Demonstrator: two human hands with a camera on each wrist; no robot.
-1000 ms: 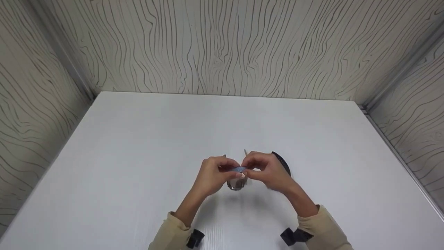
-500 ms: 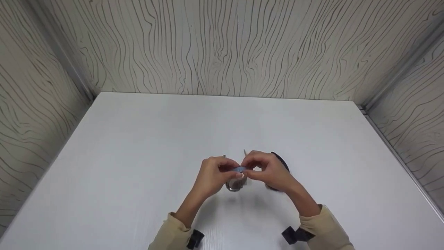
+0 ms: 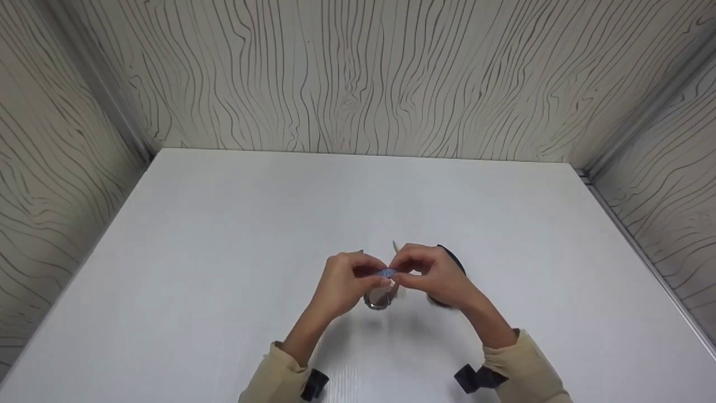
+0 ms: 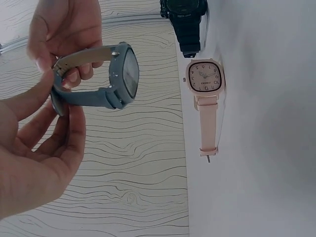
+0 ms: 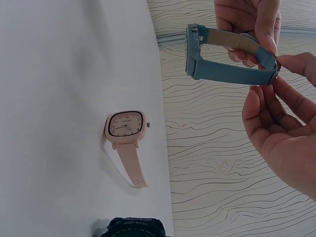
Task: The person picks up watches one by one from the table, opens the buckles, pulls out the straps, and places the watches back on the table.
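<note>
A blue-green wristwatch (image 4: 131, 74) hangs between both hands, its strap (image 5: 237, 73) bent into a loop. In the left wrist view, my left hand (image 4: 39, 148) pinches the buckle end of the strap between thumb and fingers. From the other side, my right hand (image 5: 286, 128) grips the same end with thumb and forefinger. The brown lining (image 5: 232, 40) shows inside the loop. From the head, my left hand (image 3: 344, 280) and right hand (image 3: 430, 274) meet at the fingertips around a bit of blue strap (image 3: 386, 272); the fingers partly hide the joined ends.
A pale pink watch (image 4: 205, 79) with a squarish face lies on the white table (image 3: 224, 235). Near it lies a black sports watch (image 5: 133, 227), partly cut off in the wrist views and mostly behind my right hand from the head. Wood-patterned panels (image 3: 347, 73) stand around the table.
Both hands keep their hold on the strap at almost the same spot. The watch case below them has shifted very slightly downward and left; the right forearm has moved a touch right.
</note>
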